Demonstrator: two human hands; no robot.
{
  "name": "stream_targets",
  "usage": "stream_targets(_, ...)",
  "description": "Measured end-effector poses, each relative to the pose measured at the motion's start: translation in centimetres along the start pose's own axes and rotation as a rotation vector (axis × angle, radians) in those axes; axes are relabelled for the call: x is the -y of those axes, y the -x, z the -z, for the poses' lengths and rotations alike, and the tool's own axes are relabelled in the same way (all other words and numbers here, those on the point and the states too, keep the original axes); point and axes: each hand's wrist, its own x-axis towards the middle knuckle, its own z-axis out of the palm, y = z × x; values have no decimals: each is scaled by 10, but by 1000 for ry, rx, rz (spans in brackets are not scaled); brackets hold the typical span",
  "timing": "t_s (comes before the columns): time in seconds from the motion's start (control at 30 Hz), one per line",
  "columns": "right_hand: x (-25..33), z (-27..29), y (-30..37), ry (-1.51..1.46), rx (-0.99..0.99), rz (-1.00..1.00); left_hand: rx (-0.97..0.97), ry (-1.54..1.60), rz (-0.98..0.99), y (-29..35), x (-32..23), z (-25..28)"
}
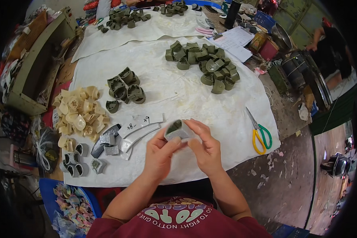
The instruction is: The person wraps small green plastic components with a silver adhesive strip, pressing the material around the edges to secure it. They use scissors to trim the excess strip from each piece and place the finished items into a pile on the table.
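Between my hands, over the near middle of the white sheet, is a small block shoe heel (183,134) with a pale grey covering and a dark green hollow end. My left hand (159,154) is closed on its left side, the thumb pressed on the grey face. My right hand (205,150) grips the right side with thumb and fingers. Left of my hands lie pale grey strips (141,134) with handwriting on one, and a dark strip (100,147) with grey pieces on it. Several grey-covered heels (82,149) stand at the sheet's near left corner.
Cream heels (80,122) are heaped at left. Dark green heels stand in a cluster (125,89) and a larger pile (218,65). Scissors (258,137) with yellow and green handles lie at right. A blue bin (47,198) of scraps stands below the left edge. Another person (335,47) is at far right.
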Motion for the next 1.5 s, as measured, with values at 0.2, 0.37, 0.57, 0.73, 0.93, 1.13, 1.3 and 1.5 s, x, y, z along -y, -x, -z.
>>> stream_targets(0.2, 2, -12, 3, -142, 61, -187, 48, -813, -432, 1, 7, 3)
stream_targets(0.37, 5, -19, 1, -415, 41, -326, 28, -828, -512, -2, 8, 3)
stream_targets(0.57, -1, -19, -3, -429, -78, -297, 243, -439, -355, -2, 6, -4)
stream_targets(0.73, 1, -13, -6, -334, 30, -169, 221, -217, -152, -1, -1, 10)
stream_targets(0.93, 4, -22, -1, -465, 13, -178, 292, -562, -495, -5, 0, 5)
stream_targets(1.13, 12, -23, -4, -642, -47, -338, 269, -823, -640, -5, 3, 5)
stream_targets(1.3, 14, -20, -2, -747, -51, -457, 292, -615, -570, -3, 6, 5)
stream_targets(1.5, 14, -24, 5, -484, 18, -181, 251, -299, -353, -2, 4, 8)
